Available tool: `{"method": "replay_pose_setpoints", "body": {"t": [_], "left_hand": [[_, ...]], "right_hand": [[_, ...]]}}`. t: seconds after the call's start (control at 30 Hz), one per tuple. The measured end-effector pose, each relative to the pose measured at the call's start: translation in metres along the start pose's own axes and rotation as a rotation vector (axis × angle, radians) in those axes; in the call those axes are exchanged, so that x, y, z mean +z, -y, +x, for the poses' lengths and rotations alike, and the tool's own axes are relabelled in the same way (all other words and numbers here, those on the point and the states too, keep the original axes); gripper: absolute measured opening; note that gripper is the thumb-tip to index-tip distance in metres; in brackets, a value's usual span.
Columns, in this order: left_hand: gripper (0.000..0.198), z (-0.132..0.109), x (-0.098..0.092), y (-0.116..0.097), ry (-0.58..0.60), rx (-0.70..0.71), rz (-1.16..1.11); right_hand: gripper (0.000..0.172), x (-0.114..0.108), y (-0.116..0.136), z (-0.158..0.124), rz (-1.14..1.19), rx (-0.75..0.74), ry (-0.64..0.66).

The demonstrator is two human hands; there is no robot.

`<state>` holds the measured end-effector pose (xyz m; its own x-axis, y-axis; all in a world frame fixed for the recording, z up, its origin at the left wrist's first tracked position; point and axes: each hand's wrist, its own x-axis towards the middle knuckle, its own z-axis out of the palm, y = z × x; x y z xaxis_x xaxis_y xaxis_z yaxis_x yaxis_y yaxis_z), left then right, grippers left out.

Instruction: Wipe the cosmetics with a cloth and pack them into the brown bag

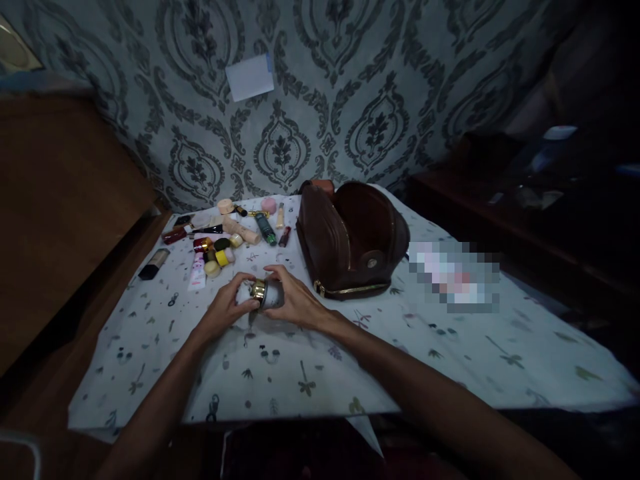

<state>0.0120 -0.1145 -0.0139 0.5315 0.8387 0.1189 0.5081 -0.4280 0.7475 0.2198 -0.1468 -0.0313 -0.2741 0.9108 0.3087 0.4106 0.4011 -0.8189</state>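
Left hand point(231, 301) and right hand point(293, 297) grasp jar point(259, 293) from opposite sides — handling step, seemingly; next move likely calls for steady hold — bag point(325, 243) by tabletop's point(320, 363) back edge.

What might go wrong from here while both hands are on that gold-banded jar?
The gold-banded jar might slip, as the left hand and right hand seem to hold it mainly by the fingers. The cosmetics lie crowded beyond, so a careless reach could scatter them. The open brown bag, close to the right hand, might get bumped.
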Motion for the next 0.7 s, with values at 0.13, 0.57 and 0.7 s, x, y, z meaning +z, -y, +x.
{"method": "replay_pose_setpoints", "body": {"t": [0.13, 0.57, 0.7], "left_hand": [[0.050, 0.0005, -0.0018, -0.0047, 0.053, 0.030, -0.090], [0.057, 0.0006, -0.0032, -0.0043, 0.074, 0.038, -0.213], [0.073, 0.0018, -0.0040, -0.0010, 0.069, 0.021, -0.235]], "right_hand": [[0.085, -0.0014, -0.0024, 0.0004, 0.026, 0.020, 0.029], [0.091, -0.0056, -0.0018, -0.0001, 0.148, 0.082, 0.076], [0.091, -0.0073, -0.0025, 0.0007, 0.224, 0.097, 0.079]]}}
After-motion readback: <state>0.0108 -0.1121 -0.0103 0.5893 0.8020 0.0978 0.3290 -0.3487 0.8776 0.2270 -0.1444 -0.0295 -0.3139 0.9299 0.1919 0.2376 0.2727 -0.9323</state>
